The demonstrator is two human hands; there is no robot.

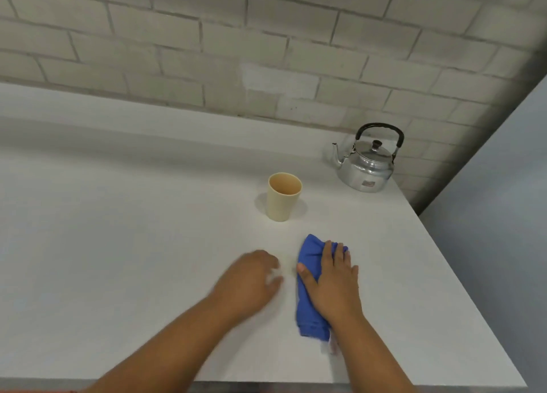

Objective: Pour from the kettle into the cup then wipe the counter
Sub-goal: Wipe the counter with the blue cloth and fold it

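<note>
A shiny metal kettle (368,164) with a black handle stands upright at the counter's far right corner, spout pointing left. A cream cup (283,196) stands upright to its front left. Nearer to me lies a folded blue cloth (308,286) on the white counter (118,230). My right hand (334,283) presses flat on the cloth, thumb and fingers spread over it. My left hand (251,277) hovers or rests just left of the cloth, blurred, fingers loosely curled and holding nothing.
A pale brick wall (266,52) runs along the back of the counter. The counter's right edge (461,274) drops off to a grey floor, and its front edge lies just under my forearms.
</note>
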